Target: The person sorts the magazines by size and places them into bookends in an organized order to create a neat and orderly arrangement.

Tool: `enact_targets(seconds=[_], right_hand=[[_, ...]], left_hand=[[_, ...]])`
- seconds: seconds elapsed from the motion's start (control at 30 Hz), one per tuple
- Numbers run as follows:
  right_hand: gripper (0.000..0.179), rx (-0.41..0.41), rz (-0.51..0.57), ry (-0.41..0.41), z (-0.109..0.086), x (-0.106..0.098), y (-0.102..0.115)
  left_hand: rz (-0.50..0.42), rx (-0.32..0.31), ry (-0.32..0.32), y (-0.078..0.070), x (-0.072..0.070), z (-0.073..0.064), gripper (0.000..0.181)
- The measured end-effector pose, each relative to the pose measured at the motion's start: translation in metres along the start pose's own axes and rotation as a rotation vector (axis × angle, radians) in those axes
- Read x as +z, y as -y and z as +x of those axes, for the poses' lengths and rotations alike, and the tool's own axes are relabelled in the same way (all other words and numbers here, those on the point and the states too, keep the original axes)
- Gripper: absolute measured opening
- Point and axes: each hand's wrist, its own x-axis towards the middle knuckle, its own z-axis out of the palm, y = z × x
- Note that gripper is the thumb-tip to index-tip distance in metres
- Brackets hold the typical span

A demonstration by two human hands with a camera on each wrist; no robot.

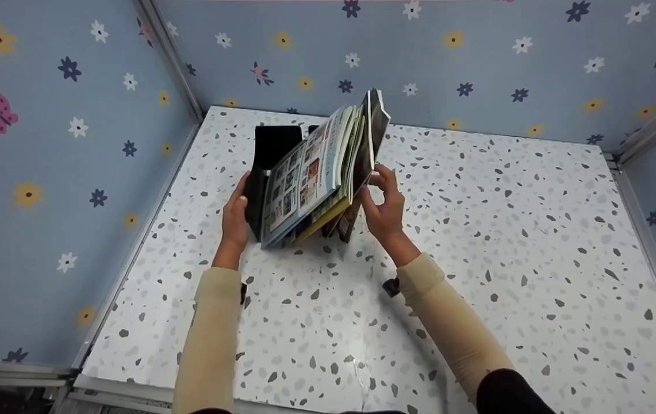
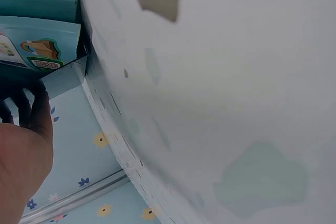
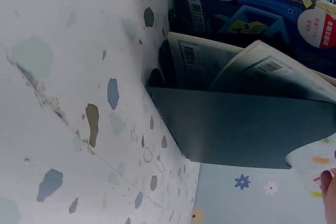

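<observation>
Several thin books lean to the right in a dark book holder on the table. My left hand presses the holder's left outer side with its fingers, thumb toward me. In the left wrist view, fingertips of that hand lie along the panel below light-blue books. My right hand pinches the dark-covered book at the right end of the row, between thumb and fingers. The right wrist view shows the holder's grey end panel beside books with barcodes; the hand is mostly cut off.
The white speckled table extends to the right and in front of the holder. Flower-patterned blue panels with metal edging stand at the back and both sides. The holder is close to the back left.
</observation>
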Motion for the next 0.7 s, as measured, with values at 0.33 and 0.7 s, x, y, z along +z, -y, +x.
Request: enact_targets(seconds=[0.33, 0.7], right_hand=[[0.043, 0.093, 0.06, 0.101, 0.01, -0.009, 0.022], [0.041, 0.345, 0.21, 0.171, 0.028, -0.02, 0.05]], left_hand=[[0.011, 0.007, -0.018, 0.002, -0.001, 0.0, 0.045], [0.009, 0.031, -0.024, 0.0, 0.001, 0.0, 0.045]])
